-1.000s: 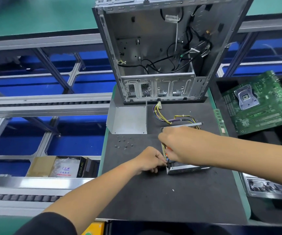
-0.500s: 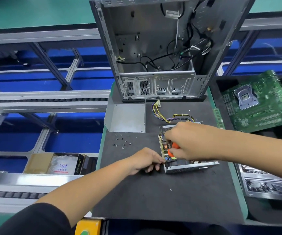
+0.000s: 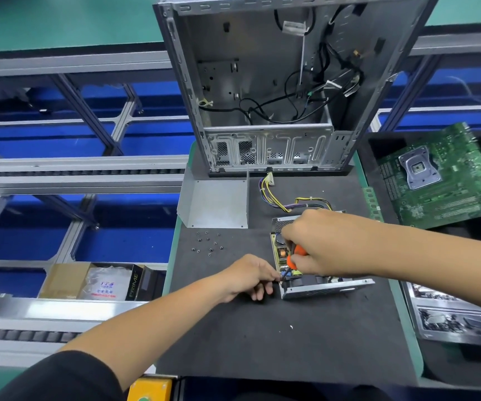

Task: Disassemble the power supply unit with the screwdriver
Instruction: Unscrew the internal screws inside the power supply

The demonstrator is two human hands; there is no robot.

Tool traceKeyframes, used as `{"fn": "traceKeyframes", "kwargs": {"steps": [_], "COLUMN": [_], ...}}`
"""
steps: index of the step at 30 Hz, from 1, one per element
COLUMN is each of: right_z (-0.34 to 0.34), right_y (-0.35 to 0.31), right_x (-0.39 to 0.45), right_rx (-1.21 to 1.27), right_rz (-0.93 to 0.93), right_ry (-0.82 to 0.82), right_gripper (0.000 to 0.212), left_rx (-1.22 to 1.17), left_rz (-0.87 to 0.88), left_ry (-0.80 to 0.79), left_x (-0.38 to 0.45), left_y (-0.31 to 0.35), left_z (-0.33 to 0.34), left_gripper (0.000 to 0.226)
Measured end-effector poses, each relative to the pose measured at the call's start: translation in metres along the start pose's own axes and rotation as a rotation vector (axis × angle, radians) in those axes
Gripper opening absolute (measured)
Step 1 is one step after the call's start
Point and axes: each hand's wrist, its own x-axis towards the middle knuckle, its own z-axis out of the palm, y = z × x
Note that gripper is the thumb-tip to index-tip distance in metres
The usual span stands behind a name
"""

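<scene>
— Where was the power supply unit [image 3: 314, 287]?
— Mid-mat [image 3: 262, 342], toward its right edge; the left hand [image 3: 251, 277] pinched its near-left corner.
— And the screwdriver [image 3: 295, 256]?
— Gripped by the right hand [image 3: 320, 244]. About ten screws [image 3: 208, 243] lay near the left edge.

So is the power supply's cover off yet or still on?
Off. The power supply unit lies open-topped, its circuit board exposed, and the bent metal cover sits apart on the mat.

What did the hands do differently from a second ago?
The right hand has tipped up, so the orange screwdriver it grips now shows. The left hand stays at the power supply unit corner. The loose screws and metal cover haven't moved.
</scene>
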Motion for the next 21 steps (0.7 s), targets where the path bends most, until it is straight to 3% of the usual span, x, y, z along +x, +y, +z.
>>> {"fn": "traceKeyframes", "kwargs": {"steps": [7,13,21], "right_z": [-0.014,-0.018,-0.021], "right_y": [0.004,0.005,0.004], "right_x": [-0.003,-0.004,-0.004], "right_rx": [0.121,0.144,0.18], "right_rz": [0.046,0.086,0.077], "right_ry": [0.029,0.028,0.024], "right_gripper": [0.023,0.024,0.024], "left_rx": [-0.056,0.143,0.202], "left_rz": [0.087,0.198,0.291], "left_ry": [0.096,-0.023,0.022], "left_x": [-0.003,-0.007,-0.008], "left_y": [-0.004,-0.003,0.005], "left_z": [-0.001,-0.007,-0.009], "left_gripper": [0.017,0.034,0.019]}}
